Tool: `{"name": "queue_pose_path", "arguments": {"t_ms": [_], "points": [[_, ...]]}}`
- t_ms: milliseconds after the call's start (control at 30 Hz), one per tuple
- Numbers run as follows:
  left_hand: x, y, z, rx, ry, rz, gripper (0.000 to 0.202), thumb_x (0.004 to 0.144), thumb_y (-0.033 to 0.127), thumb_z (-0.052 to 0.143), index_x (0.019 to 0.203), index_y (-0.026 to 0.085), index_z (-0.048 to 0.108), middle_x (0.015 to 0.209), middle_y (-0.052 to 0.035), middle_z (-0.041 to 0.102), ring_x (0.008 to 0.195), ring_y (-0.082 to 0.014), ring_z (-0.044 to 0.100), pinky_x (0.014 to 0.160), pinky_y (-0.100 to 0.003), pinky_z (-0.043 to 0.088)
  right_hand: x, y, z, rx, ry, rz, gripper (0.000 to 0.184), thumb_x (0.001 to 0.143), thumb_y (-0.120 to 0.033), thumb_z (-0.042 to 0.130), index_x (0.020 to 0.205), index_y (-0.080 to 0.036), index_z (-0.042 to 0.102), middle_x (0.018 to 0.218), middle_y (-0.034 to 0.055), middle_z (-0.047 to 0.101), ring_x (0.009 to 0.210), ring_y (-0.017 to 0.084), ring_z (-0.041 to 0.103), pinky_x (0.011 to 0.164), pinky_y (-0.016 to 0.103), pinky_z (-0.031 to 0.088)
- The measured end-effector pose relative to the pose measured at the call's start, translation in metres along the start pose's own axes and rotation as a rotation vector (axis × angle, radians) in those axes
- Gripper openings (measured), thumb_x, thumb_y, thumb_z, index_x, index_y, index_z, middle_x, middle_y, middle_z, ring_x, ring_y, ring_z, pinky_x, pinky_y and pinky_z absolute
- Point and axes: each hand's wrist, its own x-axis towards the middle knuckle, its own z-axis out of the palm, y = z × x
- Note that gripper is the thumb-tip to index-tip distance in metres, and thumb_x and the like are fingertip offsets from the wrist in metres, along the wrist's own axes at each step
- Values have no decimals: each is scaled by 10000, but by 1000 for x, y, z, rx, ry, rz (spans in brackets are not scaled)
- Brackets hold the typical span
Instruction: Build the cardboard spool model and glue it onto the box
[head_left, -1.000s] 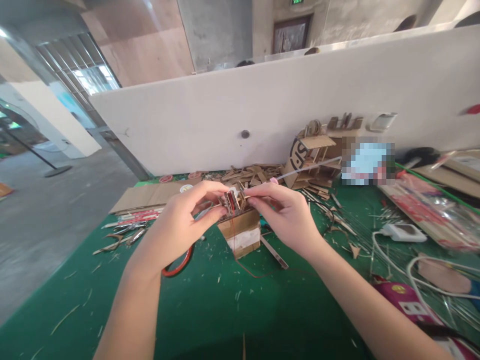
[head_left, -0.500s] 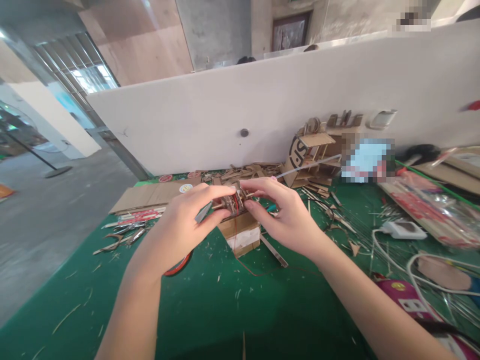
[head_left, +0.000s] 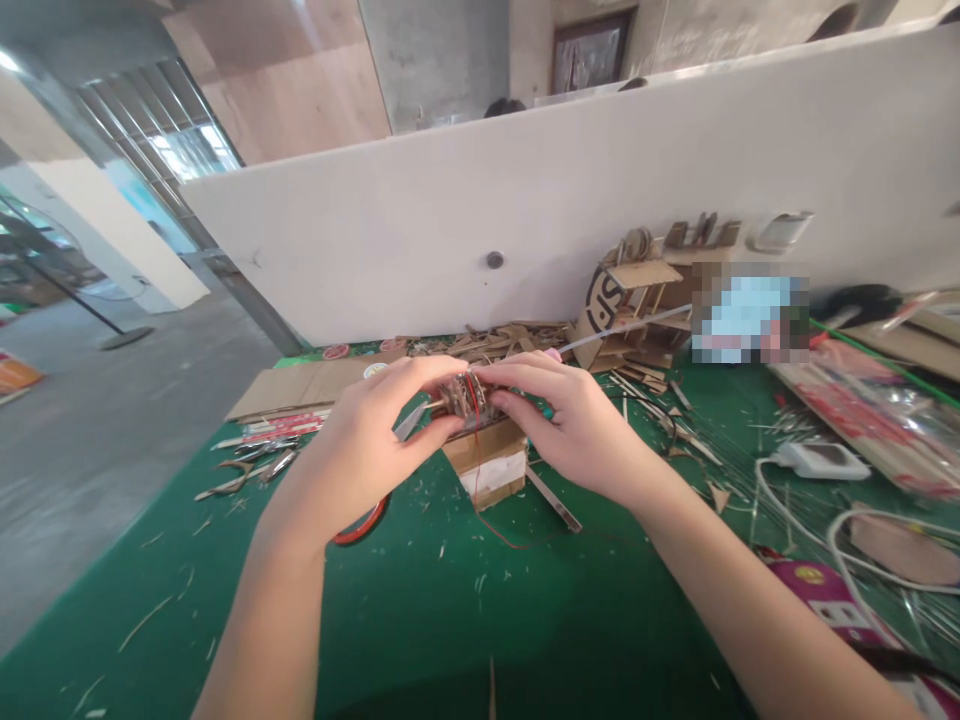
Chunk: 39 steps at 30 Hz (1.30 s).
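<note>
Both hands meet above the green mat (head_left: 465,620) and hold a small cardboard model (head_left: 463,396) wound with red thread. My left hand (head_left: 375,440) pinches its left side, thumb below and fingers curled over the top. My right hand (head_left: 566,420) grips its right side with bent fingers. A loose end of the red thread (head_left: 495,525) hangs down from the model and trails across the mat. Right below the model stands a small cardboard box (head_left: 491,462).
Pliers and metal tools (head_left: 255,462) lie at the left, flat cardboard sheets (head_left: 307,385) behind them. A red ring (head_left: 364,522) shows under my left wrist. Cardboard scraps (head_left: 495,342) and a cardboard shelf model (head_left: 634,300) stand against the white partition (head_left: 525,200). Cables and a white adapter (head_left: 825,460) lie right.
My fingers have shifted on the model, closing more over its top, and the two hands stay together. The view has tilted slightly; the thread's loose end lies a little differently.
</note>
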Motion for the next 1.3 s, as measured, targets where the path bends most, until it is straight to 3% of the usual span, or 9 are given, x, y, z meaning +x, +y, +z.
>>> {"name": "queue_pose_path", "arguments": {"t_ms": [400, 500, 800, 933, 1300], "points": [[-1, 3, -1, 35, -36, -4, 340, 887, 344, 601, 1218, 360, 523, 1183, 33, 651, 1071, -201, 629, 944, -358, 518, -3, 4, -1, 65, 0, 131, 176, 892, -213, 568, 1062, -247, 597, 990, 21, 708, 956, 199, 670, 816, 353, 526], [-1, 1, -1, 13, -68, -20, 375, 877, 374, 612, 1235, 376, 503, 1196, 35, 647, 1106, -206, 621, 976, -374, 509, -4, 3, -1, 7, -16, 116, 125, 895, -197, 561, 991, -253, 618, 927, 10, 712, 942, 208, 666, 787, 358, 517], [-3, 0, -1, 1, -79, -85, 411, 866, 426, 613, 1250, 373, 478, 1189, 23, 655, 1112, -211, 630, 995, -387, 512, -4, 6, -3, -74, -18, 36, 130, 905, -181, 559, 989, -241, 637, 983, 32, 704, 957, 207, 637, 783, 357, 499], [-6, 3, -4, 63, -125, -79, 567, 805, 485, 670, 1306, 390, 422, 1273, 19, 615, 1147, -248, 611, 941, -399, 544, -5, 7, -6, -113, -56, -9, 150, 918, -171, 535, 1024, -230, 624, 1036, 43, 691, 1004, 208, 607, 831, 364, 482], [-3, -4, 2, 152, -83, -26, 553, 863, 465, 608, 1361, 422, 373, 1345, 22, 567, 1140, -276, 608, 902, -449, 555, -6, 2, -8, -141, -67, 44, 237, 879, -147, 529, 1085, -225, 616, 1074, 60, 678, 992, 218, 627, 798, 355, 501]]}}
